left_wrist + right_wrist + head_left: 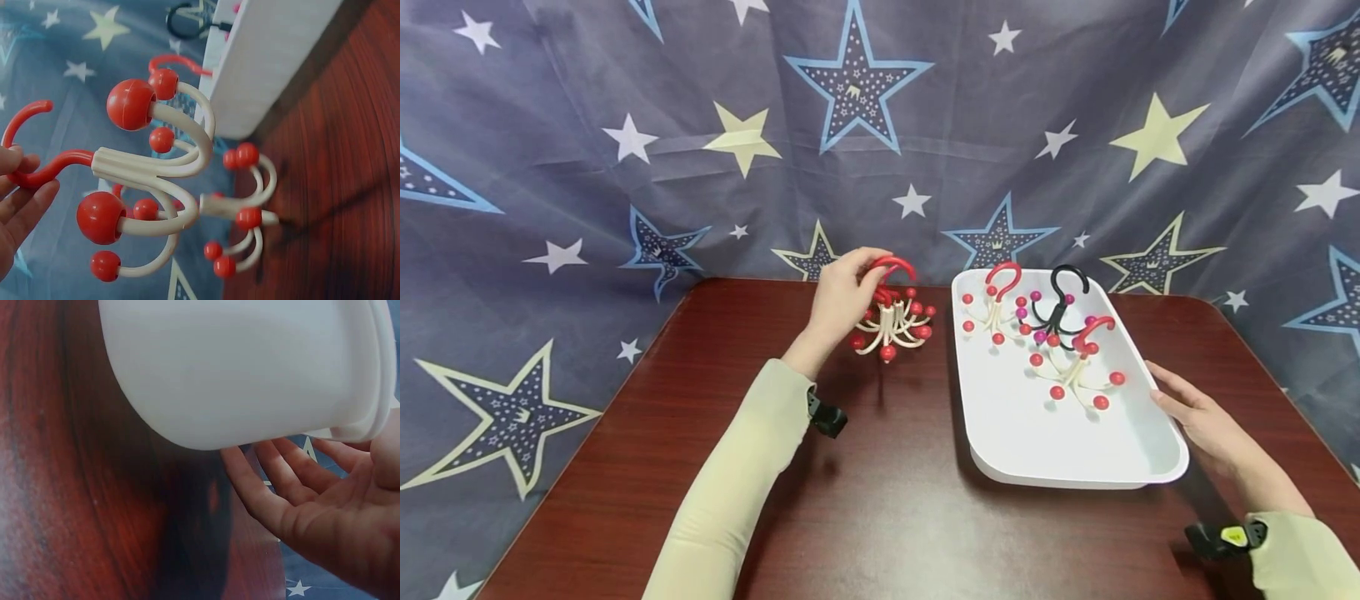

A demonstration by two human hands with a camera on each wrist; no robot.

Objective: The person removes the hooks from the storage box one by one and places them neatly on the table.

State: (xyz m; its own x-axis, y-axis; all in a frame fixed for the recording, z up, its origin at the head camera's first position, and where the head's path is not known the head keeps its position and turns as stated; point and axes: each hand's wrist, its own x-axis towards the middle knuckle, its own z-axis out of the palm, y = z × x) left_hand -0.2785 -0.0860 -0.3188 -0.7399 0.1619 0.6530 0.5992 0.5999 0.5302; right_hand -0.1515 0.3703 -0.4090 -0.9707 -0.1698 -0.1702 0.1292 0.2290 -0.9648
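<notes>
My left hand (842, 296) holds the red hook of a rotating hanger (144, 165) between thumb and fingers. This hanger has cream curved arms tipped with red balls. Behind it, a similar red-and-cream hanger (231, 205) shows close to the table in the left wrist view, partly hidden. On the right, a white tray (1007, 433) contains two hangers with red hooks and cream arms (996, 315) and a black hanger (1057, 317) with pink balls. The fingers of my right hand (1206, 421) reach out, fairly straight, against the tray's right outer side.
Everything stands on a dark red-brown wooden table (880, 467). Right behind its far edge hangs a grey-blue cloth (700, 200) with a star pattern. Each wrist wears a black strap.
</notes>
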